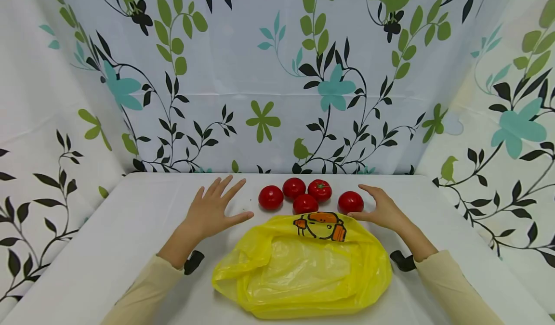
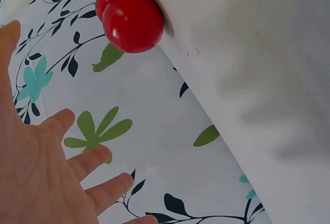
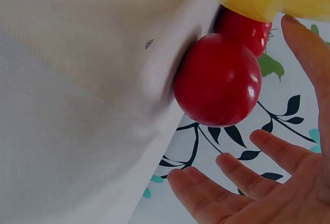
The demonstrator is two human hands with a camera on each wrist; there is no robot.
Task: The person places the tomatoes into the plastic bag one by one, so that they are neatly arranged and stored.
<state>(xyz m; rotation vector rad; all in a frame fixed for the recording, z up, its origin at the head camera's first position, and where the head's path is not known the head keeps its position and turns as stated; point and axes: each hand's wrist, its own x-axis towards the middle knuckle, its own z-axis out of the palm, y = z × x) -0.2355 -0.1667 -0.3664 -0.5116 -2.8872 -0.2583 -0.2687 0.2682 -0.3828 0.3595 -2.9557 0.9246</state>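
Note:
A yellow plastic bag (image 1: 303, 267) with an orange and black cartoon print lies with its mouth spread wide at the front of the table. Just behind it sit several shiny red tomatoes (image 1: 270, 198), one with a green stem mark (image 1: 320, 190). My left hand (image 1: 212, 212), fingers spread and holding nothing, is to the left of the tomatoes. On the other side, my right hand (image 1: 383, 210) is beside the rightmost tomato (image 1: 350, 202), fingers extended. Its thumb is at the bag's back edge; whether they touch I cannot tell. The right wrist view shows that tomato (image 3: 217, 79) near the fingers.
The white table (image 1: 143, 209) ends at a back edge behind the tomatoes. A curtain (image 1: 260, 74) printed with leaves, birds and flowers hangs behind and along both sides. Dark straps (image 1: 193, 262) show at both wrists.

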